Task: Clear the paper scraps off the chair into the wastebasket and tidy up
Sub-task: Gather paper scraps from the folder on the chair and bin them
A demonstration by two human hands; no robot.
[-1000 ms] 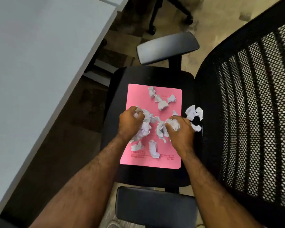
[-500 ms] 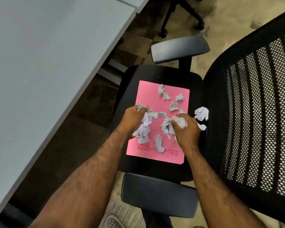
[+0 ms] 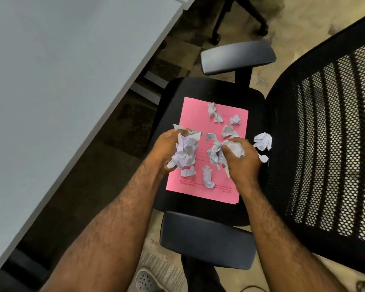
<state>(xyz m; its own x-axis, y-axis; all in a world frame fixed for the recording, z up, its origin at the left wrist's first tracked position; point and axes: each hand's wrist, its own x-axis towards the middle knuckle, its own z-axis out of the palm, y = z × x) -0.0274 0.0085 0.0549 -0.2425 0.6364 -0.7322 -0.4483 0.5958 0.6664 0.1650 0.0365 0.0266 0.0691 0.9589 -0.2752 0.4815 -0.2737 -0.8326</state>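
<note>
Both hands are at the centre of the frame over the pink folder (image 3: 207,157) on the chair (image 3: 255,102); the left hand (image 3: 167,148) clenches a wad of scraps (image 3: 185,151); the right hand (image 3: 240,159) grasps another; loose ones lie at upper right; they look light and soft, so I think scooping from the sides works best.

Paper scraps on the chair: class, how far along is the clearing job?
Done: nothing binned; no wastebasket in view. In hand: the left hand and right hand each clutch a bunch of scraps. Left: loose scraps on the pink folder, two on the seat by the backrest.
</note>
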